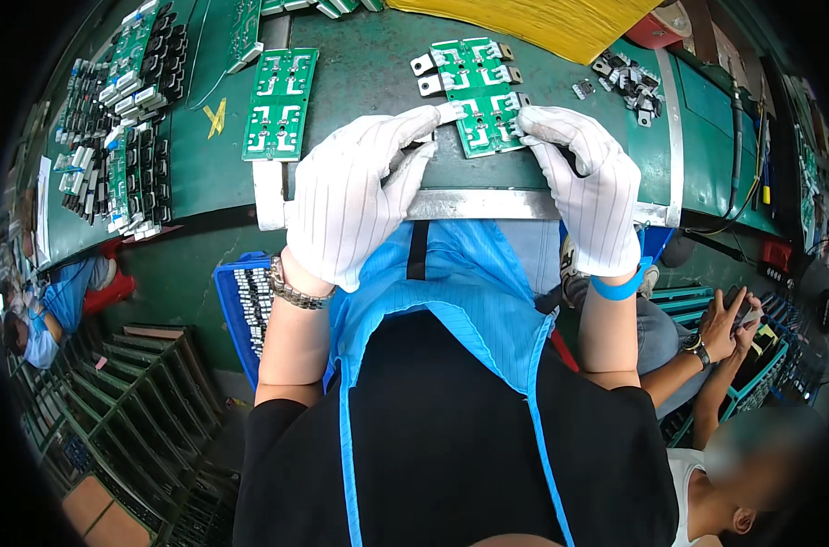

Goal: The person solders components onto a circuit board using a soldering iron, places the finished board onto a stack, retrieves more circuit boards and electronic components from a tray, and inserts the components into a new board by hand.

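Note:
A green circuit board [480, 94] lies on the bench in front of me, with metal-tabbed transistors [430, 85] sticking out from both long edges. My left hand [355, 196], in a striped white glove, reaches to the board's left edge. Its index fingertip is at the lower left side, with the thumb curled beneath; what it pinches is hidden. At the lower right edge my right hand [590, 178], gloved the same way, has thumb and index finger closed together beside a transistor [522, 98]. Whatever sits between those fingertips is too small to name.
A second green board [282, 105] lies to the left, past a piece of yellow tape [216, 118]. Stacked boards with black parts [141, 173] fill the far left. Loose transistors [632, 87] lie right, below a yellow sheet [533, 23]. Another person's hands [729, 328] are at lower right.

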Action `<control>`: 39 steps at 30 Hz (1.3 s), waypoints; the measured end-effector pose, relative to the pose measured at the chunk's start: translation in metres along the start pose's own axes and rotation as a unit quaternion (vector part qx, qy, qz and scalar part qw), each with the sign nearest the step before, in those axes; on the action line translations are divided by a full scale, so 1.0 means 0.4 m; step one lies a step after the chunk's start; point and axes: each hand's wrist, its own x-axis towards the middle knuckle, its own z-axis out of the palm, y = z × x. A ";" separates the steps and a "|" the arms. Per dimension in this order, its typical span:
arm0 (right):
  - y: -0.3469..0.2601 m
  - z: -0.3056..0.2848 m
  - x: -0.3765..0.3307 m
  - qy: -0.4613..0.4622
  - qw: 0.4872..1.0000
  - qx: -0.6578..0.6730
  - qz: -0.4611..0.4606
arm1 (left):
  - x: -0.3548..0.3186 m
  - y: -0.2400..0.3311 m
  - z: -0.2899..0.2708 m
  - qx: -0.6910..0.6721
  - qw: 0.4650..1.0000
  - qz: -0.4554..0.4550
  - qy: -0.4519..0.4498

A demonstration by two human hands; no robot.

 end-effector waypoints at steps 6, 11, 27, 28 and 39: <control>-0.007 -0.013 0.006 -0.018 0.990 0.105 0.088 | -0.015 -0.020 0.026 -0.050 0.998 -0.016 0.045; 0.014 -0.020 0.009 -0.025 0.998 0.038 0.033 | 0.007 -0.004 0.039 0.009 0.997 0.056 0.047; 0.029 -0.012 0.000 -0.042 0.999 0.014 -0.031 | -0.012 0.011 0.033 0.063 0.998 0.025 0.014; 0.032 -0.011 -0.001 -0.040 0.998 0.020 -0.032 | -0.015 0.007 0.035 0.068 0.997 0.040 0.022; 0.039 -0.005 -0.001 -0.035 0.998 -0.005 -0.056 | -0.011 -0.008 0.049 0.076 0.992 0.070 0.066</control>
